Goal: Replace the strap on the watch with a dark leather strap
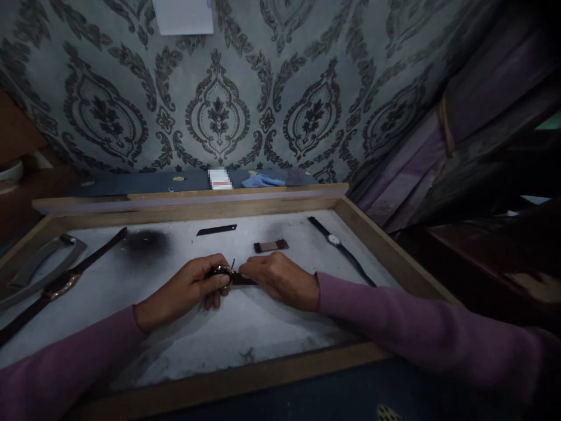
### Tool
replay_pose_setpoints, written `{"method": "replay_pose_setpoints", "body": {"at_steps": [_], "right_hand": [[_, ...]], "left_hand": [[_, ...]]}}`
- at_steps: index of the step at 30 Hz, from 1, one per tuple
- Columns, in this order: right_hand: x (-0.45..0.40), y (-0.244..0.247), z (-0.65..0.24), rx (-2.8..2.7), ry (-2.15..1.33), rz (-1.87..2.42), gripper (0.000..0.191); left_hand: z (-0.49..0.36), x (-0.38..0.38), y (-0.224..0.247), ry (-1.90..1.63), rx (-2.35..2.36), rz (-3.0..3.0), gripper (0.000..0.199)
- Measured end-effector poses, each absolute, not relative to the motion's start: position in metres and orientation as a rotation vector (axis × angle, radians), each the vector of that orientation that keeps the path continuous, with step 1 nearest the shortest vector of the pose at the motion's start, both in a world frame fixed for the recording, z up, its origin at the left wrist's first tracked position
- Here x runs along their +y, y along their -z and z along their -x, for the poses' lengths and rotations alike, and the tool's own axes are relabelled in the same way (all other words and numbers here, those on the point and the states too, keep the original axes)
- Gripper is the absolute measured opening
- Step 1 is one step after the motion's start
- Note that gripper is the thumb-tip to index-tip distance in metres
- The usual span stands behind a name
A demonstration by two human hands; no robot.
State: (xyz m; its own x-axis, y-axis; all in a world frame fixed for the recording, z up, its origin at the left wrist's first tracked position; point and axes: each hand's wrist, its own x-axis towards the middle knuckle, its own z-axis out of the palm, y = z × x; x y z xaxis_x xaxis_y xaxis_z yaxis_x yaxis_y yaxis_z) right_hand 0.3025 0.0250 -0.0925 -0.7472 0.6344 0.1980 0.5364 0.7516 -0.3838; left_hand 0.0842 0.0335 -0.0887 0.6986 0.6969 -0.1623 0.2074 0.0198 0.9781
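Note:
A wristwatch (pixel 225 272) with a dark round case and a dark strap is held above the tray floor. My left hand (pixel 193 285) is closed on its case, thumb across the face. The fingers of my right hand (pixel 280 279) pinch the dark watch strap (pixel 243 280) close to the case. A thin dark piece sticks up between the hands; its kind is too small to tell. Just beyond my right hand lies a short dark-red and beige strap piece (pixel 270 246). Further back is a flat black blade (pixel 217 230).
A wooden-framed tray (pixel 236 371) surrounds the work. On its right lies a watch with a white dial (pixel 334 240); at left, a brown-strapped watch (pixel 61 286) beside a grey curved band (pixel 46 263). Behind the rim sit a small box (pixel 220 179) and blue cloth (pixel 263 180).

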Motion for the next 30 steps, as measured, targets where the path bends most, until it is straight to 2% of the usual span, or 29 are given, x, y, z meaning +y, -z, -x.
{"method": "replay_pose_setpoints", "body": {"at_steps": [11, 30], "right_hand": [[0.023, 0.079, -0.299, -2.675, -0.467, 1.02, 0.02], [0.025, 0.084, -0.301, -2.649, -0.471, 1.029, 0.022]], "left_hand": [[-0.087, 0.028, 0.084, -0.494, 0.833, -1.574, 0.024], [-0.087, 0.033, 0.083, -0.453, 0.763, -1.552, 0.026]]}}
